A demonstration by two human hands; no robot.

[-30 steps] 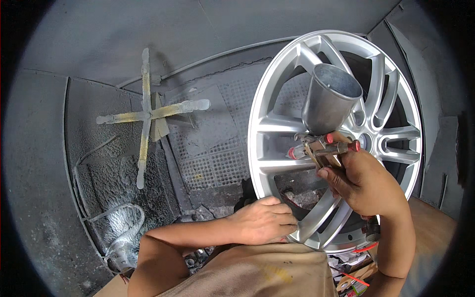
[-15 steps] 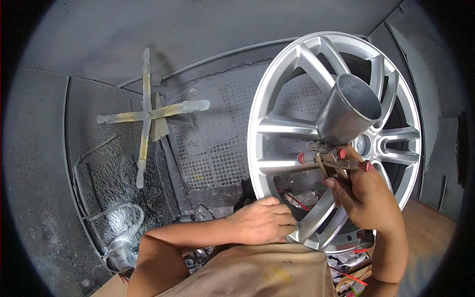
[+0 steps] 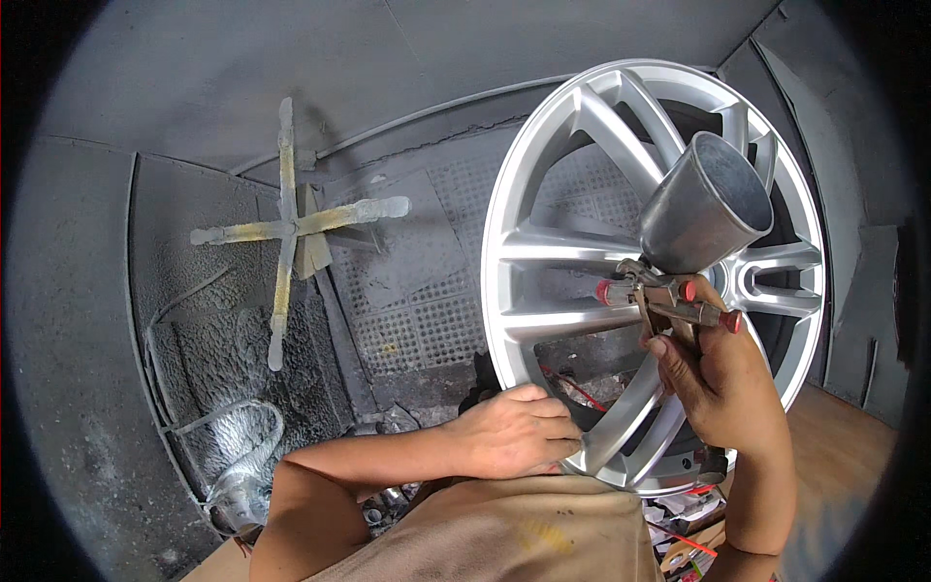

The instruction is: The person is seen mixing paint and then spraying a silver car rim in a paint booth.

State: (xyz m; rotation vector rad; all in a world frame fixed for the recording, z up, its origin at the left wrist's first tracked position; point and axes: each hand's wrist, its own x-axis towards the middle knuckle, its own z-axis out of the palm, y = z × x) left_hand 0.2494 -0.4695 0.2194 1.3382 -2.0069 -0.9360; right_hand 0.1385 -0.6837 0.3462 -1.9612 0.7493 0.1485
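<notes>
A silver alloy wheel with several split spokes stands tilted at the right. My left hand has its fingers curled on the wheel's lower left edge, near the bottom of my view. In front of the spokes, my right hand grips a metal spray gun with red knobs, its thumb along the body. The gun's open metal cup sits upright but leaning, above the hand, and covers part of the hub.
A cross-shaped stand with yellowed, paint-crusted arms stands at the left. Grey coated booth walls surround a perforated back panel. A pale curved hose lies lower left. Clutter shows beneath the wheel.
My right hand and the spray gun have moved right across the wheel, the cup tilting further right. The wheel has shifted very slightly left. My left hand stays on the edge.
</notes>
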